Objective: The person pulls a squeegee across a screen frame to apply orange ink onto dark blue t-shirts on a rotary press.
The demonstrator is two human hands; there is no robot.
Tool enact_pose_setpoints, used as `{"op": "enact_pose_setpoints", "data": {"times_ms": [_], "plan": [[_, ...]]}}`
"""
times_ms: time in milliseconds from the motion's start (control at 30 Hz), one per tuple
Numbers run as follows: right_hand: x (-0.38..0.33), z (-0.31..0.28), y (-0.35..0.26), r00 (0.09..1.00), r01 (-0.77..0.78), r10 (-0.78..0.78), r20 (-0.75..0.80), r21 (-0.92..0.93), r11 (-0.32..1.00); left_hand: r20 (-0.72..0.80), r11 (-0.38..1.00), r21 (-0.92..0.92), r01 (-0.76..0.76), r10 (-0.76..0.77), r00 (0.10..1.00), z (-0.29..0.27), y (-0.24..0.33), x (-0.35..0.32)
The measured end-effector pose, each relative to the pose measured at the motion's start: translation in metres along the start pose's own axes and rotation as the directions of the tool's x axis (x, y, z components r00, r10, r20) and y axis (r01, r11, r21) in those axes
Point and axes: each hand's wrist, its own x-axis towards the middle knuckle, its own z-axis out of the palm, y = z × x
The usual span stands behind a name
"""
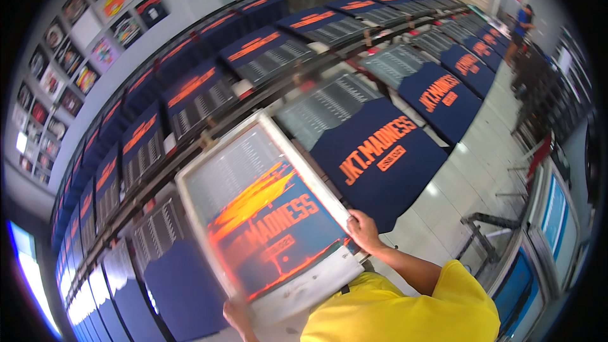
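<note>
A screen-printing frame (326, 201) with pale, worn edges is tilted in front of me. Its mesh (266, 240) carries smeared orange ink and shows orange lettering. My right hand (363, 230) grips the frame's right edge near the lower corner. At the lower left corner my left hand (237, 316) is closed on the frame, partly cut off and slightly blurred. Right of the frame lies a navy T-shirt (405, 199) with an orange print, spread on a printing board (326, 98). On the left, another navy T-shirt (183, 297) shows a plain visible part.
Rows of boards with printed navy shirts (440, 98) run into the distance, divided by a rail (272, 85). A metal stand (484, 234) and more screen frames (551, 215) stand at the right. A person (522, 22) is far back. Pictures (101, 54) cover the left wall.
</note>
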Motion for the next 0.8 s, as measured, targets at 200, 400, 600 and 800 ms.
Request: {"op": "enact_pose_setpoints", "data": {"times_ms": [200,400,600,800], "plan": [[0.001,-0.001,0.006,0.942,0.320,-0.329,-0.065,-0.120,0.940,0.189,0.999,0.004,0.047,-0.047,0.981,-0.021,0.006,0.008],[-0.015,-0.003,-0.027,0.799,0.594,-0.597,0.066,-0.240,0.768,-0.200,0.979,-0.050,-0.199,0.185,0.962,-0.027,-0.005,-0.008],[-0.089,-0.001,-0.089,0.347,0.899,-0.501,0.793,-0.131,0.417,0.774,0.822,-0.415,0.390,0.094,0.626,-0.094,0.044,-0.070],[-0.099,0.018,-0.107,0.234,0.963,-0.358,0.904,-0.166,0.211,0.883,0.868,-0.367,0.335,0.212,0.418,-0.030,0.052,-0.113]]}}
